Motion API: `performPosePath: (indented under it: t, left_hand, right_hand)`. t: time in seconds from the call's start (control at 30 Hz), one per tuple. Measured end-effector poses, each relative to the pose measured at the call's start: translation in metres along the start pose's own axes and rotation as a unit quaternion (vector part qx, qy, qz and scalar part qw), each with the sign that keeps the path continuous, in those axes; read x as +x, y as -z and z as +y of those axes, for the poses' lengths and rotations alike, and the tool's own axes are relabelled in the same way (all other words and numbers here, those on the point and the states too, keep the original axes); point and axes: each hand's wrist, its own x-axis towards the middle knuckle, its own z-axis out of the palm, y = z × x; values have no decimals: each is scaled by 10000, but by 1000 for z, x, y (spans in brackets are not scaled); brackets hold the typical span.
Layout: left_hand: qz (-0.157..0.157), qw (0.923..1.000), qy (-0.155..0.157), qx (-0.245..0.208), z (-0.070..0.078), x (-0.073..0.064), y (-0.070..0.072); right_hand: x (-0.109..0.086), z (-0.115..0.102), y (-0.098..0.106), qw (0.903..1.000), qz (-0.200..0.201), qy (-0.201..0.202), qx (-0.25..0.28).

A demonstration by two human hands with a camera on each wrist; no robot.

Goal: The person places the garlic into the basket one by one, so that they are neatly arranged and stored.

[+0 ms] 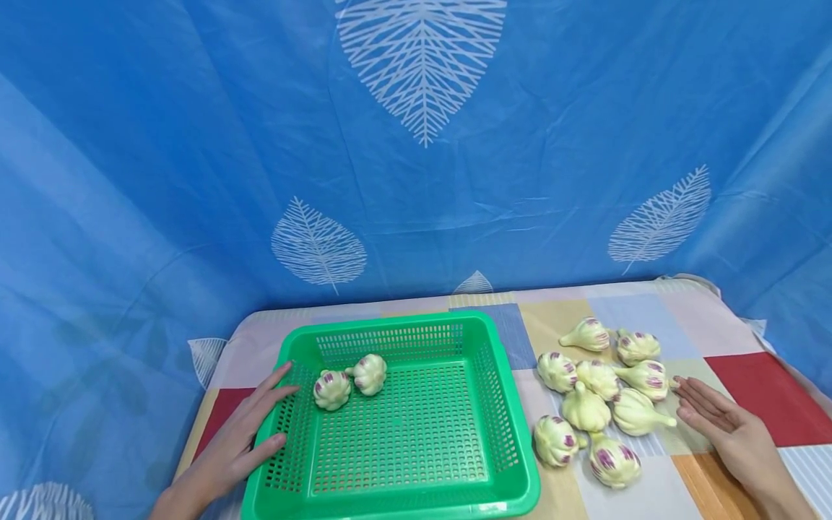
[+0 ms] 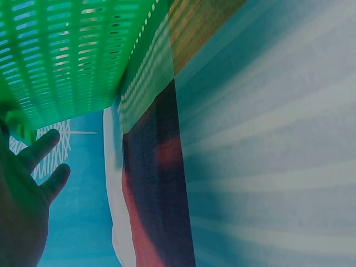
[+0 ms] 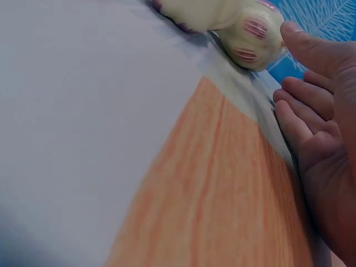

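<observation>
Holding two purple-streaked garlic bulbs (image 1: 332, 390) side by side near its far left corner, a green perforated plastic basket (image 1: 398, 448) stands toward the left edge of the patchwork-covered table (image 1: 689, 325). Over its left rim reaches the left hand (image 1: 232, 439), fingers spread; contact is unclear. Nine loose garlic bulbs (image 1: 586, 409) lie clustered between the basket's right rim and the table's right edge. Just beside them is the right hand (image 1: 731, 427), fingers extended, gripping nothing.

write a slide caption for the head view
Left hand at a green basket with two garlic bulbs inside; right hand open beside nine more bulbs on a patchwork cloth.
</observation>
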Motion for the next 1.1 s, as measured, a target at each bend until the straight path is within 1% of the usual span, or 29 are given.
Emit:
performPosePath:
  t: [0.1,0.17,0.3,0.4,0.47,0.57,0.63,0.7,0.93,1.1]
  left_hand:
    - [-41,10000,-4,12,0,0,0]
    - [-42,10000,-9,-5,1,0,0]
    - [25,9999,-106,-22,1,0,-1]
    - [78,9998,-174,-30,2,1,-1]
    - [73,9998,-159,-73,1,1,-1]
    - [90,9998,-195,-61,1,1,-1]
    - [93,9997,-198,-58,0,1,-1]
    - [106,9997,-196,-41,0,1,-1]
    - [97,9999,-94,35,2,0,-1]
    - [44,10000,-27,75,1,0,-1]
  right_hand:
    - [12,-4,1,9998,-190,7,19]
    - [17,-7,3,9991,-394,-128,14]
    - [26,-11,1,9959,-564,-365,-603]
    - [30,-13,-4,9942,-579,-256,-866]
    - [32,-14,-7,9951,-583,-118,-790]
    - [35,-16,-13,9967,-630,158,-482]
    - [37,-19,-16,9968,-684,267,-326]
    - [38,-21,-19,9967,-715,268,-267]
    - [40,-24,-19,9956,-555,-168,-740]
    - [41,-24,-19,9951,-622,-452,-627]
